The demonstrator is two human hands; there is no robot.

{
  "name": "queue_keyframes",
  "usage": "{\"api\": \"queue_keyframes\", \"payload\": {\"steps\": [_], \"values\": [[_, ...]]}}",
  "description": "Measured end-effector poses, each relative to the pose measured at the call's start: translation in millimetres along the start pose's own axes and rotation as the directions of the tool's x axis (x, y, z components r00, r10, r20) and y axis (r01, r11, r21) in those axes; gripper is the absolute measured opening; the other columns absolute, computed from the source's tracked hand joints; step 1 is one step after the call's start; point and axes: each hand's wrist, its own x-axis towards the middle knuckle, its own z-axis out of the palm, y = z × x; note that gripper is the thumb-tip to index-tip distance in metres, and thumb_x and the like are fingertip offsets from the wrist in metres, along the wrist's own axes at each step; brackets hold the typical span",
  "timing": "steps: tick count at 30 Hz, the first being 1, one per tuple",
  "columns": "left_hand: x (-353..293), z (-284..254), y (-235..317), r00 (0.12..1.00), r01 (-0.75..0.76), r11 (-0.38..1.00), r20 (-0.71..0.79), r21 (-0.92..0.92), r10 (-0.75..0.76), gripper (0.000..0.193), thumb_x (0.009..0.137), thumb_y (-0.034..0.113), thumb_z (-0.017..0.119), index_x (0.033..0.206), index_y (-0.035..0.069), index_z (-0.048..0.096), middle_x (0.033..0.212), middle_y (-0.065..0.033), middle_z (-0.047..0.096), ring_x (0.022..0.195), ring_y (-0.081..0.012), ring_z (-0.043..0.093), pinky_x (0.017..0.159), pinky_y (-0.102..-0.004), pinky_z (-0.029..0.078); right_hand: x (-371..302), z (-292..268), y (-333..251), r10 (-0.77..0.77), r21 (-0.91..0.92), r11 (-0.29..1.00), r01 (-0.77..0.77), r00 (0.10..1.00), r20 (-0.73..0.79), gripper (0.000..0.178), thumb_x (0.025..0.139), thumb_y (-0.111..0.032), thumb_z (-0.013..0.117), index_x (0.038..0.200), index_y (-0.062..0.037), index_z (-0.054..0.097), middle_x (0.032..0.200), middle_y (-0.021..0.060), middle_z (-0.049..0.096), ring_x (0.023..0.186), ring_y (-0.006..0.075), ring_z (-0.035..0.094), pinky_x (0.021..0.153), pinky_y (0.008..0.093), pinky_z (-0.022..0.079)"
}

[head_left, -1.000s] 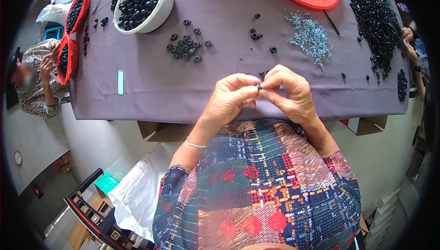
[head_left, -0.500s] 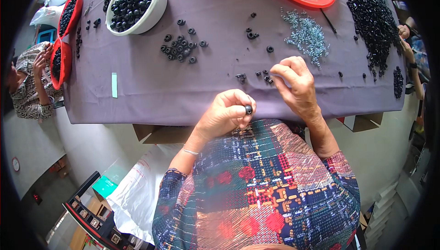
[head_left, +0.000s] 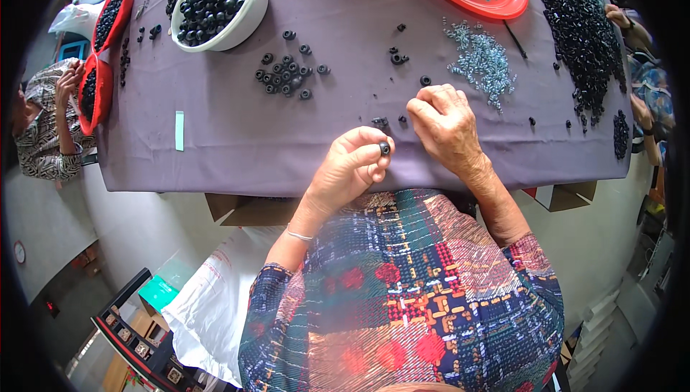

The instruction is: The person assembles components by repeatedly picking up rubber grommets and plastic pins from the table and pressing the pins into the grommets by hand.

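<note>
Between the thumb and fingers of my left hand point(head_left: 346, 167) is a small round black part point(head_left: 385, 148), its holed face showing. My right hand point(head_left: 449, 127) is just to its right over the cloth, fingers curled and pinched together; whatever they hold is hidden. Small dark fittings point(head_left: 379, 122) lie on the cloth beyond my left fingertips. A single black ring-shaped part point(head_left: 425, 81) sits just past my right hand. Farther left, a loose group of similar round black parts point(head_left: 286, 76) rests on the table.
A white tub point(head_left: 256, 15) full of round black parts stands at the back left. Small clear-bluish pieces point(head_left: 480, 61) are heaped near a red tray point(head_left: 519, 5). A big black pile point(head_left: 582, 47) covers the right side. Red containers point(head_left: 106, 101) and other people flank the purple-grey tablecloth point(head_left: 237, 148).
My right hand has shifted left, nearer to my left hand, and its fingers have turned down. My left hand has risen slightly with the round black part still in its grip.
</note>
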Motion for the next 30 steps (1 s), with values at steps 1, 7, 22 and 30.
{"api": "queue_keyframes", "payload": {"steps": [1, 7, 22, 30], "values": [[0.6, -0.9, 0.2, 1.0, 0.0, 1.0, 0.0, 0.0, 0.0, 0.017, 0.083, 0.008, 0.065, 0.099, 0.006, 0.059, 0.094, -0.0084, 0.058, 0.072, -0.0094, 0.053, 0.055, -0.0193, 0.046, -1.5, -1.5, -0.9, 0.009, 0.001, 1.0, -0.009, 1.0, -0.025, 0.021, 0.063, -0.002, 0.069, 0.082, -0.0067, 0.06, 0.084, 0.0052, 0.055, 0.079, 0.0233, 0.054, 0.07, 0.0359, 0.041], [-0.6, -2.1, 1.6, 0.999, -0.043, 0.999, -0.009, -0.018, 0.042, 0.014, 0.087, 0.006, 0.059, 0.101, 0.004, 0.058, 0.094, -0.0075, 0.061, 0.075, -0.0097, 0.057, 0.058, -0.0208, 0.048, 2.1, 1.0, -10.0, 0.004, -0.066, 0.998, -0.003, 1.0, 0.011, 0.021, 0.065, -0.011, 0.07, 0.083, -0.0095, 0.061, 0.083, 0.0027, 0.053, 0.08, 0.0207, 0.053, 0.074, 0.0359, 0.037], [10.0, 7.5, 10.4, 0.999, -0.033, 0.999, -0.02, -0.032, 0.033, 0.014, 0.087, 0.006, 0.06, 0.101, 0.005, 0.059, 0.094, -0.0068, 0.062, 0.078, -0.0105, 0.06, 0.059, -0.0206, 0.049, 7.9, -24.5, -3.3, 0.318, 0.76, 0.502, -0.414, 0.905, 0.282, 0.014, 0.08, 0.008, 0.062, 0.093, 0.0019, 0.06, 0.087, 0.0047, 0.062, 0.079, 0.0088, 0.057, 0.07, 0.0236, 0.048], [16.6, 25.3, 9.9, 0.999, -0.035, 0.999, 0.023, -0.007, 0.036, 0.013, 0.087, 0.006, 0.061, 0.1, 0.005, 0.059, 0.094, -0.0059, 0.063, 0.077, -0.0103, 0.061, 0.059, -0.0212, 0.05, -2.2, -39.4, -19.2, 0.328, 0.864, 0.387, -0.321, 0.924, 0.197, 0.015, 0.08, 0.012, 0.061, 0.093, 0.0047, 0.06, 0.091, 0.0086, 0.062, 0.087, 0.0132, 0.061, 0.079, 0.025, 0.05]]}}
